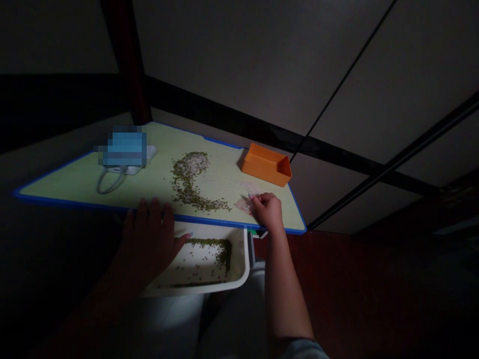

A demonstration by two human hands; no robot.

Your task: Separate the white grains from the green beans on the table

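Note:
My left hand (149,234) lies open over the near edge of the table, its fingertips on the blue rim and its thumb stretched toward a white bin below. My right hand (267,209) is closed in a pinch just above the tabletop. What its fingertips hold, if anything, is too small to make out. Beside them lies a thin pinkish patch of small grains (245,204). Left of that, a curved spread of small green and pale beans or seeds (183,182) covers the middle of the table (220,169).
An orange open box (266,164) stands at the table's back right. A blurred blue-screened device (127,148) with a looped grey cable (107,182) sits at the left. Under the near edge, the white bin (239,279) holds scattered green seeds. Wall panels rise behind.

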